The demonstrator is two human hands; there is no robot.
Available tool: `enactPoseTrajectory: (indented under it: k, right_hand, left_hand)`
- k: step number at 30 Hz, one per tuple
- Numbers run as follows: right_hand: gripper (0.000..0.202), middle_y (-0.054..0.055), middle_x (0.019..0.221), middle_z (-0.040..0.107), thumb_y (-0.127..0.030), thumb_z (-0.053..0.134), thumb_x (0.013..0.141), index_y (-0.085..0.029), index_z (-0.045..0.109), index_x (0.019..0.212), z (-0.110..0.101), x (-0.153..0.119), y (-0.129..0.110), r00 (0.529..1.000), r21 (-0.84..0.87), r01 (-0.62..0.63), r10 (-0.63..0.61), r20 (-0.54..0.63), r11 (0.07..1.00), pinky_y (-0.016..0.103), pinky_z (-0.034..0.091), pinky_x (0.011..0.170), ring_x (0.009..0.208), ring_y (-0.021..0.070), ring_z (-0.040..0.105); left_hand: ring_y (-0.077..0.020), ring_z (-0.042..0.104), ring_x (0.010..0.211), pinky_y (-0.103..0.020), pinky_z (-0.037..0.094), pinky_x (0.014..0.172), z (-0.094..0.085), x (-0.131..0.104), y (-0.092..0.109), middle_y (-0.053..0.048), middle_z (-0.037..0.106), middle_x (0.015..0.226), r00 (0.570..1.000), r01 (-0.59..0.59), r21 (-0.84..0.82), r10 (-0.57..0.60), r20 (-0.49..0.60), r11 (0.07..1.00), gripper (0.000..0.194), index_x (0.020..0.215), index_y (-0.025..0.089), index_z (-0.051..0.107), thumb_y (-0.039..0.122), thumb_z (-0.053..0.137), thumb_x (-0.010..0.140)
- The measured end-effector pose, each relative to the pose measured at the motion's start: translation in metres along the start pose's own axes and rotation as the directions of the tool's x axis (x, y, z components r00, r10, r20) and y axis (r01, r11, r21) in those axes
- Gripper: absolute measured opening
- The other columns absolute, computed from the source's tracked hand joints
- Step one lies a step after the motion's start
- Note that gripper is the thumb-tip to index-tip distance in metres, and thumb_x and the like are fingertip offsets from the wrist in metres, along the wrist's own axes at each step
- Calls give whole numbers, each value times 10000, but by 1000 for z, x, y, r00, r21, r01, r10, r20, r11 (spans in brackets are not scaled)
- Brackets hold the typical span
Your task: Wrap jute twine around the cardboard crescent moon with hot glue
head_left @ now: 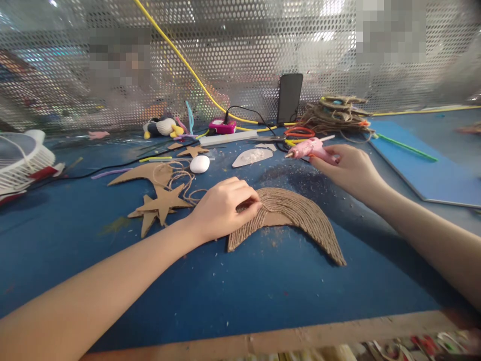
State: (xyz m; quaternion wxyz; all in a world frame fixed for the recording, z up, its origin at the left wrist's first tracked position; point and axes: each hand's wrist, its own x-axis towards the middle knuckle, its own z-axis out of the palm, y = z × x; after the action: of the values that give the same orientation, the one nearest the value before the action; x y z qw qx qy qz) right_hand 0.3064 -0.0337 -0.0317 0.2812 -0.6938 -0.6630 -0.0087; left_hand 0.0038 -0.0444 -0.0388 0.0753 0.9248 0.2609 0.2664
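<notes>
A cardboard crescent point(304, 213) lies flat before me, mostly covered with rows of brown twine; a small patch at its inner curve is bare. My left hand point(223, 208) rests over its left part, thumb and fingertips pinched on the twine. Loose loops of this twine point(181, 170) trail on the table left of that hand. My right hand point(355, 165) is closed around a pink hot glue gun point(311, 149), held behind the crescent and apart from it, nozzle pointing left. A glue stick pokes out of the gun's back.
Cardboard stars point(165, 203) and a plain crescent point(145, 173) lie left, near a white egg-shaped piece point(199, 164). Behind are scissors point(298, 133), a phone point(290, 98), a twine bundle point(334, 115) and a perforated metal panel point(240, 60). A blue board point(424, 170) is right, a white basket point(24, 155) left.
</notes>
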Motion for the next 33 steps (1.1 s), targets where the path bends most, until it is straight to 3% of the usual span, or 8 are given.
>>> enactPoseTrajectory:
  k: [3, 8, 12, 17, 33]
  right_hand:
    - [324, 59, 758, 638, -489, 561, 859, -203, 641, 988, -3, -6, -10, 998, 85, 55, -52, -36, 995, 326, 371, 582, 645, 190, 534]
    - [413, 75, 864, 659, -445, 574, 858, -186, 534, 1177, -6, -19, -21, 961, 69, 277, -275, -36, 959, 325, 382, 582, 649, 187, 548]
    - [322, 89, 901, 640, -443, 579, 857, -193, 526, 1052, -7, -23, -24, 899, 6, 438, -438, -21, 899, 342, 394, 608, 686, 199, 556]
    - [201, 85, 884, 586, -416, 528, 911, -221, 486, 935, -8, -23, -24, 837, -73, 543, -546, -39, 837, 360, 395, 626, 721, 213, 529]
    - [133, 59, 848, 572, -327, 530, 917, -237, 444, 869, -1, -24, -22, 744, -109, 660, -667, -35, 743, 348, 374, 625, 713, 213, 507]
  left_hand:
    - [-167, 578, 792, -323, 486, 766, 0, 0, 0, -31, 672, 820, 1000, -5, 10, 5, -11, 1000, 132, 867, 174, 665, 208, 554, 930]
    - [-177, 594, 809, -331, 497, 771, 1, 0, 0, -43, 680, 839, 1000, -16, 49, 16, -17, 999, 145, 868, 167, 669, 215, 550, 937]
    - [-187, 606, 836, -336, 505, 784, 1, 0, 0, -53, 677, 851, 1000, -9, 50, 9, -10, 999, 130, 870, 155, 670, 206, 565, 927]
    - [-194, 609, 852, -349, 511, 800, 2, 0, 1, -62, 681, 854, 1000, -2, 43, 2, -2, 999, 147, 867, 149, 669, 214, 556, 933]
    - [-187, 596, 845, -331, 493, 797, 3, -1, 0, -54, 673, 862, 1000, -6, 55, 6, -4, 998, 137, 886, 145, 674, 199, 556, 930]
